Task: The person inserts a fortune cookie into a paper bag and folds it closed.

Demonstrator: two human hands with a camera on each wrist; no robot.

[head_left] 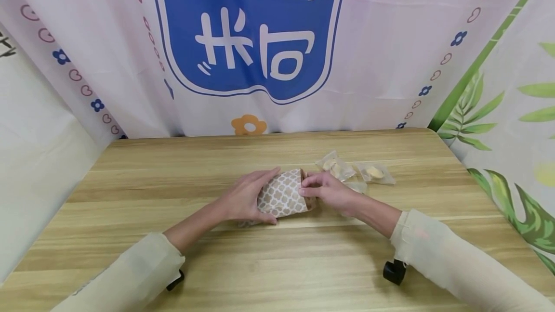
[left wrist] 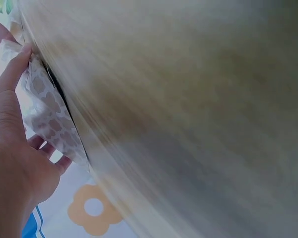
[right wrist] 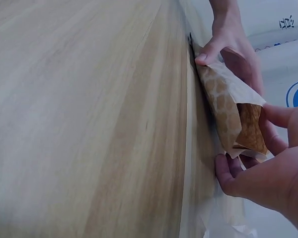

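Note:
A paper bag [head_left: 282, 194] with a white and tan lattice print lies on the table, its open mouth to the right. My left hand [head_left: 247, 196] grips its closed end, thumb on the near side and fingers over the far side. At the mouth, my right hand [head_left: 327, 189] pinches the bag's edge between thumb and fingers. The right wrist view looks into the brown inside of the bag [right wrist: 221, 104]; its contents cannot be made out. Patterned paper [left wrist: 47, 106] also shows between the left thumb and fingers in the left wrist view.
Small clear packets with pale yellowish pieces [head_left: 335, 165] lie beyond the right hand, another packet [head_left: 375, 172] to their right. More clear plastic [head_left: 357, 187] is partly hidden by that hand. The wooden table [head_left: 277, 264] ends at a printed curtain [head_left: 373, 61].

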